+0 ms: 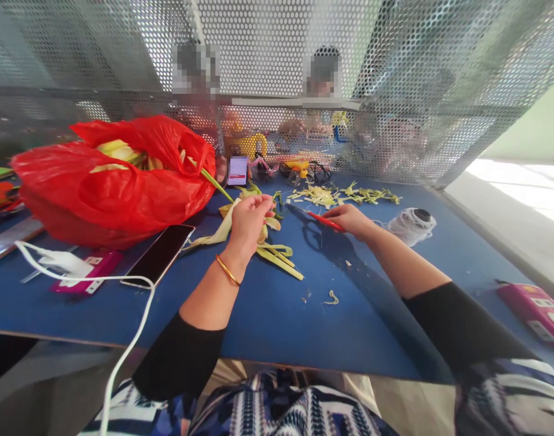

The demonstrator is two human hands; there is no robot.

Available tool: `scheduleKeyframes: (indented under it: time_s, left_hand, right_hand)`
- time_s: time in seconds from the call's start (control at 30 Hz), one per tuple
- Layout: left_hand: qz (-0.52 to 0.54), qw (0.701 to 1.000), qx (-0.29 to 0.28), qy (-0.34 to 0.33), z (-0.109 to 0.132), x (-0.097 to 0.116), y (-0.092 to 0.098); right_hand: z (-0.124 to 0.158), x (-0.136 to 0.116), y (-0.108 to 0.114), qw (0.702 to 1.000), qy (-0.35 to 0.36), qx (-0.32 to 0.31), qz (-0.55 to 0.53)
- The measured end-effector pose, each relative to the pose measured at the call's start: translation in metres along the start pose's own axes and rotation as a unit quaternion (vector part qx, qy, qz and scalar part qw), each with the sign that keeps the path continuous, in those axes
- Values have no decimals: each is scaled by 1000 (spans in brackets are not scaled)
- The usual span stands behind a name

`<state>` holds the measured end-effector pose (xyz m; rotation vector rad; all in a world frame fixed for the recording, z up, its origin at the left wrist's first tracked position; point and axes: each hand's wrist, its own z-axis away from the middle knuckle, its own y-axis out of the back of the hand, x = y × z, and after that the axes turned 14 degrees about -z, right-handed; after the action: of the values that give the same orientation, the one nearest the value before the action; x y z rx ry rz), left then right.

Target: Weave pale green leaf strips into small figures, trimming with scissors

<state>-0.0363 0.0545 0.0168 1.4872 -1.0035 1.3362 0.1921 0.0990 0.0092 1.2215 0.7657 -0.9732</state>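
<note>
My left hand [249,219] is closed on a bundle of yellow-green leaf strips [277,251] that lie fanned out on the blue table [267,315]. A gold bangle sits on that wrist. My right hand [352,219] is closed on a red-handled tool [324,221], likely scissors, whose tip points left toward the strips. The two hands are a short gap apart.
A red plastic bag [117,181] of leaves sits at the left. A dark phone [158,254], a pink power strip [88,269] and a white cable [122,339] lie near it. Leaf scraps [344,195], a white thread spool [410,224], another pink strip [537,312]. People sit behind the mesh screen [395,91].
</note>
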Motion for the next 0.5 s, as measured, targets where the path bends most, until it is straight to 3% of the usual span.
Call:
scheduleKeyframes:
  time_s: [0.07, 0.13, 0.2, 0.3, 0.37, 0.5]
  left_hand:
    - [-2, 1000, 0, 0, 0, 0, 1]
    - [-4, 1000, -1, 3, 0, 1, 2]
    - [-1, 1000, -3, 0, 1, 2, 2]
    - [8, 1000, -14, -1, 4, 2, 0]
    - [11, 1000, -28, 7, 7, 2, -2]
    - [9, 998, -53, 12, 12, 2, -5]
  right_hand:
    - [-2, 2, -3, 999, 10, 51, 7]
    - [4, 6, -2, 998, 14, 55, 4]
    - [21, 12, 4, 998, 31, 58, 21]
    - [58, 23, 16, 981, 63, 124, 138]
    - [80, 29, 25, 960, 44, 170, 218]
    - [104, 35, 36, 929, -34, 172, 326]
